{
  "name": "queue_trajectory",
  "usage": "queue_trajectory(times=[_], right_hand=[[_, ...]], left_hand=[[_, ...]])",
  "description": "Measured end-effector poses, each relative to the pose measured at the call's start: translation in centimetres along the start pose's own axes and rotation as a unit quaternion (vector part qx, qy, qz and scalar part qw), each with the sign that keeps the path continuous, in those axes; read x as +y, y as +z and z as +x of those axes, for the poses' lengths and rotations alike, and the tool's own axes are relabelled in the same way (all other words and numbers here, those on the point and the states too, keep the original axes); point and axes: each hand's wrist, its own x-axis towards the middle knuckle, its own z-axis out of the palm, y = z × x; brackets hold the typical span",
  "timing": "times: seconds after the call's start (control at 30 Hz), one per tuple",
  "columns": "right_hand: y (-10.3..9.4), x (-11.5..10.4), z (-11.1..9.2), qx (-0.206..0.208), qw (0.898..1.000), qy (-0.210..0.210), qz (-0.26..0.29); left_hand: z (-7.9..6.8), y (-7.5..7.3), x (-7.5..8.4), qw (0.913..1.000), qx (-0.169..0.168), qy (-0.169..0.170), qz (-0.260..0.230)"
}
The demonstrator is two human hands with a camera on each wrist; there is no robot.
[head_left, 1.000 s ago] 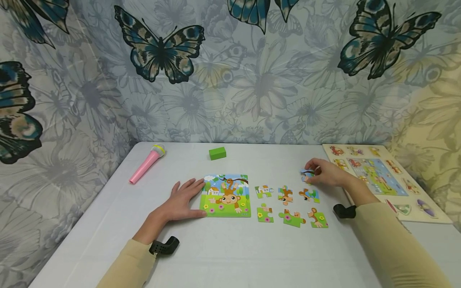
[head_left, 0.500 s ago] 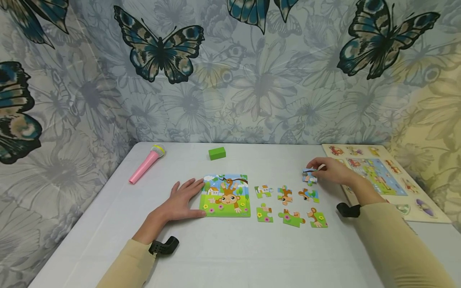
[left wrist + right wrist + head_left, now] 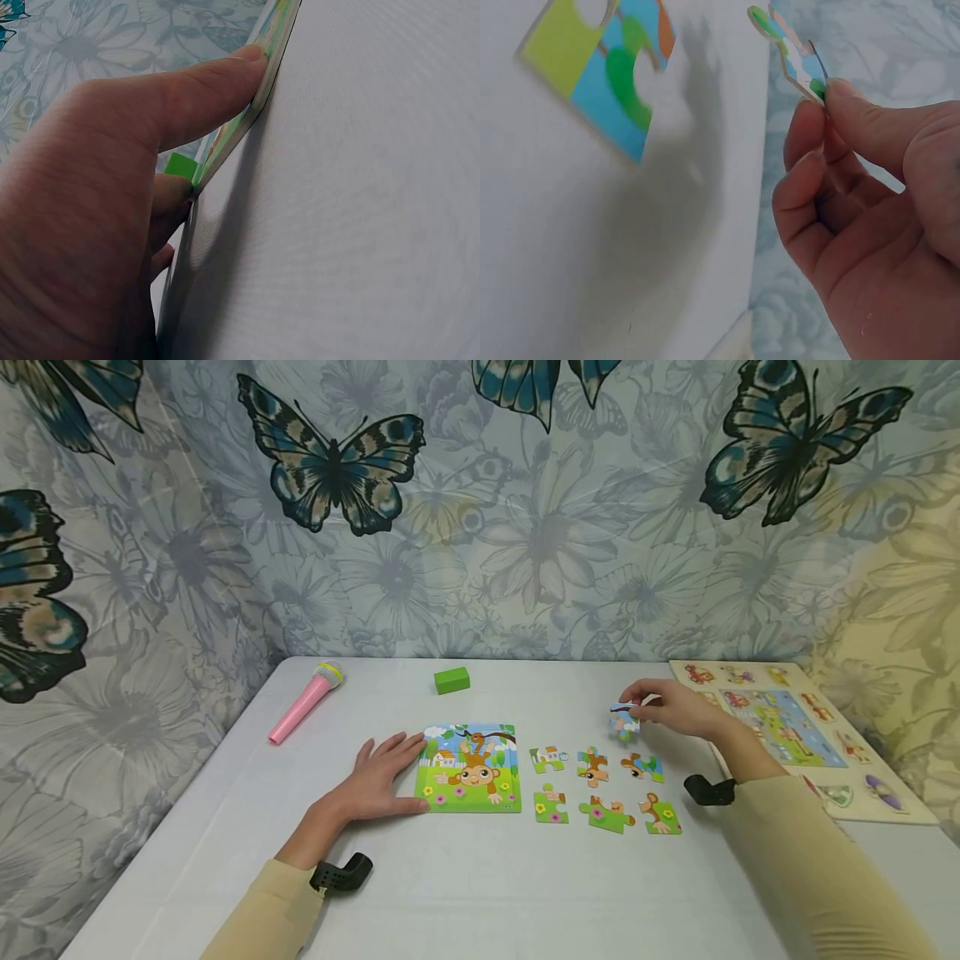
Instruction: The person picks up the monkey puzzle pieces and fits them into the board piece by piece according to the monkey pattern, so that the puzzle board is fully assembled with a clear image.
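Observation:
My right hand (image 3: 678,706) pinches a blue jigsaw piece (image 3: 624,722) with a dark branch on it, between thumb and fingers. In the right wrist view that piece is held up off the table, thumb on one face. My left hand (image 3: 381,781) lies with fingers spread at the left edge of a square monkey puzzle board (image 3: 468,768). Its thumb (image 3: 217,90) touches the board's edge in the left wrist view. Several loose jigsaw pieces (image 3: 606,816) lie in two rows right of the board, below my right hand; one loose piece (image 3: 592,75) shows large in the right wrist view.
A pink toy microphone (image 3: 306,703) lies at the table's left. A green block (image 3: 452,681) stands near the back edge. At the right lies a large picture board (image 3: 885,747), partly behind my right forearm. A butterfly-patterned cloth (image 3: 540,543) hangs behind the white table (image 3: 480,893).
My right hand lifts the blue piece and moves it slightly left, its picture now turned more to the head camera. The left hand and the other pieces stay put.

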Motion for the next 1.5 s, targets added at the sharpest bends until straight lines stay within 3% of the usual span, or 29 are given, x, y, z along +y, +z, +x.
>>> queue_trajectory(times=[0.5,0.73,1.23,1.5], right_hand=[[3.4,-3.3,3.2,-0.023,0.999,-0.033,0.033],[5.3,-5.1,5.2,-0.053,0.996,-0.059,0.039],[9.2,-7.9,7.7,-0.090,0.992,-0.067,0.050],[11.1,-8.9,8.8,-0.098,0.992,-0.075,0.020]], left_hand=[[-0.1,0.0,-0.1,1.0000,-0.004,-0.003,-0.005],[0.0,0.0,-0.2,1.0000,-0.003,-0.001,0.001],[0.1,0.1,-0.2,1.0000,-0.005,-0.006,-0.002],[0.0,0.1,-0.1,0.9999,-0.006,-0.007,-0.006]])
